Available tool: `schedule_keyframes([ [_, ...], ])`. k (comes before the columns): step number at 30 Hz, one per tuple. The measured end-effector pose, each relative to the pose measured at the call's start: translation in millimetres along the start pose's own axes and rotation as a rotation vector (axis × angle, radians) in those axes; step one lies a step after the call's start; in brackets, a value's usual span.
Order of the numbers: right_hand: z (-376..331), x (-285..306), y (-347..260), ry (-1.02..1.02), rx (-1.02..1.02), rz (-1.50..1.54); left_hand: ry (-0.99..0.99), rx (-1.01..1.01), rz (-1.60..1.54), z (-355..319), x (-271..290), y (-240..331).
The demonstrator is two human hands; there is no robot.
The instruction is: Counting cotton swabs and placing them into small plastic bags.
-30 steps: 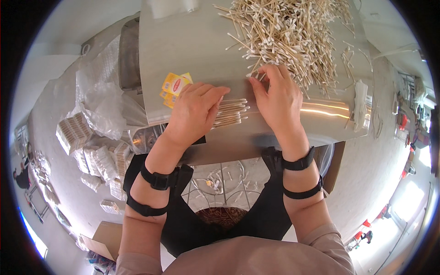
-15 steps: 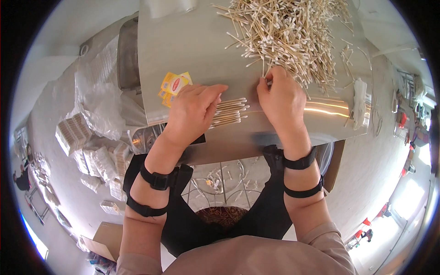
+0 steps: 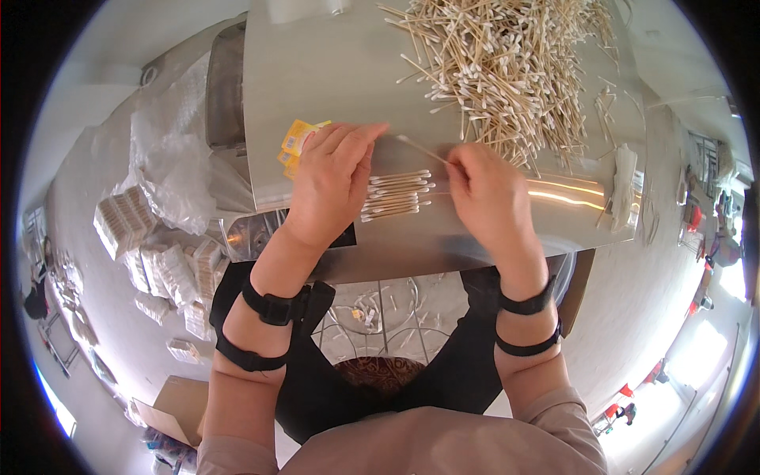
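Half a second ago the right hand [image 3: 491, 194] was at the lower edge of the large heaped pile of white-tipped wooden cotton swabs [image 3: 514, 71]; now it is drawn back toward the body, clear of the pile. From its fingers slants a single slim wooden cotton swab with a white tip [image 3: 423, 150], pointing up and left toward the left hand [image 3: 332, 170]. The left hand has turned a little and its fingers now point more steeply upward. The left ends of the neat flat row of white-tipped wooden cotton swabs [image 3: 396, 194], hidden under it before, now show. More of the yellow printed cards [image 3: 295, 138] is covered than earlier; what shows lies just beyond the left hand's outer edge.

The right hand is curled, its thumb and forefinger pinching the single swab near one end, with the rest angled out into the gap between the two hands. The left hand is loosely spread, back up, fingers stretched side by side and thumb set apart below them; its palm is hidden, so whether it touches the row cannot be told. The row lies on the smooth grey metal desk [image 3: 332, 71], just right of the left hand and left of the right hand. The pile lies beyond the right hand.
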State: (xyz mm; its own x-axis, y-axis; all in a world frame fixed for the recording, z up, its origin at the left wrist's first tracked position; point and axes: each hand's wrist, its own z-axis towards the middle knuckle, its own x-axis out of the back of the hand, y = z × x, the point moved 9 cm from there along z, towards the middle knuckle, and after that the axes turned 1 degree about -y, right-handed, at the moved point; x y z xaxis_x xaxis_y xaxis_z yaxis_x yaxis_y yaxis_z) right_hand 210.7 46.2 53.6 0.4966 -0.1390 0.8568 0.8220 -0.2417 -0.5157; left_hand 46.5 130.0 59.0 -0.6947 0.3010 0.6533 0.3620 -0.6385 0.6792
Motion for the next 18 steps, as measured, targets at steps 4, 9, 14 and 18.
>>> schedule_keyframes([
  [4,5.0,-18.2,-13.8,-0.005,0.145,-0.003,-0.076,-0.033,-0.047,-2.9,-9.6,2.4],
  [9,18.7,7.7,5.8,0.163,-0.058,-0.111,-0.171,0.007,-0.097,-5.0,-18.2,4.2],
  [14,23.7,2.5,12.3,0.18,-0.086,-0.25,-0.199,0.039,-0.11,-8.0,-20.1,2.5],
  [18,12.8,10.4,11.4,0.121,-0.157,-0.212,-0.174,0.05,-0.087,-9.4,-12.3,-1.6],
])
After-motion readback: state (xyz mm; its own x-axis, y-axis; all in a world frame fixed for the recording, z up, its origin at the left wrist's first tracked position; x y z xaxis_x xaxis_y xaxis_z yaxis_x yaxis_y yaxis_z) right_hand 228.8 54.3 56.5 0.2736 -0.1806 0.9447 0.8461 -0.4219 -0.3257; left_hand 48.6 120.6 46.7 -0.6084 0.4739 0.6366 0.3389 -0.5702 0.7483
